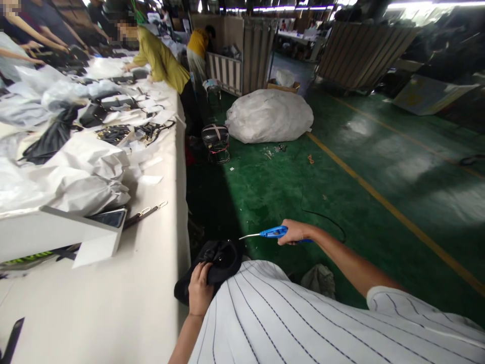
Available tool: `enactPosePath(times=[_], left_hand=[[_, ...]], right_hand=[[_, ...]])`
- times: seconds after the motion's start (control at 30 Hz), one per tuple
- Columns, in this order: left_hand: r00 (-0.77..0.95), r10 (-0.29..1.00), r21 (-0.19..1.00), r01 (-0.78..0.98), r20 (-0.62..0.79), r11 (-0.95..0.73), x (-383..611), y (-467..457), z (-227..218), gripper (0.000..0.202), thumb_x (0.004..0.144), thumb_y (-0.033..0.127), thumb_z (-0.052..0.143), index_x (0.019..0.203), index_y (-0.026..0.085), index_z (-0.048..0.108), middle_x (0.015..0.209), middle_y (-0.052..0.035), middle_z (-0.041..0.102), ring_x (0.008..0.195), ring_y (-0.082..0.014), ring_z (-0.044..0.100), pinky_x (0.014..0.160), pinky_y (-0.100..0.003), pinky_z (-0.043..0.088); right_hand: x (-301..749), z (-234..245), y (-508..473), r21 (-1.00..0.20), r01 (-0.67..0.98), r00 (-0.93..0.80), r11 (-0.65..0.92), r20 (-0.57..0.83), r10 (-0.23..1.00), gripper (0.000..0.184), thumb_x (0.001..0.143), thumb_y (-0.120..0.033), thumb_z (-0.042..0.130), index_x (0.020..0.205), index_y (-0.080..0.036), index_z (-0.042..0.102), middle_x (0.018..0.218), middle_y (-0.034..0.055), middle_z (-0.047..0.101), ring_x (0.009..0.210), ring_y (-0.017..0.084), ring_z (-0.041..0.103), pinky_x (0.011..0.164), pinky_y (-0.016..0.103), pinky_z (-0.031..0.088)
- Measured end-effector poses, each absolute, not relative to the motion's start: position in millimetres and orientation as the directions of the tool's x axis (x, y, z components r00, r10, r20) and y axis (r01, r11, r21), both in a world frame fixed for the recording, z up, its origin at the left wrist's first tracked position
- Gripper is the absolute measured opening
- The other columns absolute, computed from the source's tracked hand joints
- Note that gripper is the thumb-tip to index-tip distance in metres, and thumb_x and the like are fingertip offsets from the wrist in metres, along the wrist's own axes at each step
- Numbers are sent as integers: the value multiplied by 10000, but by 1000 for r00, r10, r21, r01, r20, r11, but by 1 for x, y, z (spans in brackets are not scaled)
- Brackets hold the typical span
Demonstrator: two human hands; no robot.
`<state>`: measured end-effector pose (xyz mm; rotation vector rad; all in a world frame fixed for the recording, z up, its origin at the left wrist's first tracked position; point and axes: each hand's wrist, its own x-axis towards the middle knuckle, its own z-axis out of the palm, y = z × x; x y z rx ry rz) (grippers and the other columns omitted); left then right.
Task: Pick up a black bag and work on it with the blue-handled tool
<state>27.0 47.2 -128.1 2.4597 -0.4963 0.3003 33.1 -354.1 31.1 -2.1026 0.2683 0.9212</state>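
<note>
A black bag [223, 270], its fabric bunched, rests against my striped shirt beside the table edge. My left hand [201, 288] is closed on its near side. Out to the right, my right hand [292, 232] wraps round the handle of a blue air blow gun [273, 232]. The gun's thin metal nozzle points left at the bag, its tip just short of the bag's upper edge. A dark hose curves over the floor beyond my right forearm. What lies inside the bag is hidden from me.
On the left, a long cloth-covered table [151, 283] carries white wrapping, black bags, a strap with metal clips [146, 212] and a white box [91, 237]. A stool [215, 139] and a large white sack [270, 116] stand ahead. Several people work along the table's far side and end.
</note>
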Motion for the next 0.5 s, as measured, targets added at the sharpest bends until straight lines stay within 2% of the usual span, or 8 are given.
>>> enactPosePath(times=[0.13, 0.23, 0.4, 0.5], left_hand=[[962, -187, 601, -270, 198, -752, 20, 50, -128, 454, 683, 56, 465, 1071, 216, 637, 1144, -72, 657, 1059, -234, 636, 938, -354, 527], [978, -135, 651, -208, 160, -730, 17, 50, -124, 399, 699, 85, 483, 1046, 224, 623, 1092, -58, 668, 992, -223, 654, 875, -330, 537], [970, -157, 668, -242, 186, -704, 17, 51, -127, 406, 701, 79, 468, 1047, 212, 634, 1129, -67, 664, 1064, -233, 637, 945, -357, 512], [969, -154, 666, -244, 192, -705, 17, 51, -129, 402, 705, 80, 464, 1043, 206, 641, 1158, -78, 661, 1097, -239, 627, 965, -364, 506]], right_hand=[[30, 28, -338, -529, -413, 718, -741, -690, 92, 173, 584, -270, 630, 467, -178, 541, 421, -15, 534, 418, 143, 513, 427, 252, 382], [30, 22, -323, -469, -341, 717, -815, -690, 97, 146, 580, -269, 603, 474, -181, 553, 420, -15, 532, 431, 145, 525, 437, 248, 373], [30, 11, -300, -442, -140, 788, -886, -591, 171, 137, 590, -293, 613, 510, -183, 599, 462, -15, 525, 465, 117, 462, 455, 256, 301], [30, 6, -288, -416, -103, 813, -904, -559, 165, 126, 604, -293, 608, 534, -189, 621, 487, -8, 533, 486, 112, 443, 470, 257, 290]])
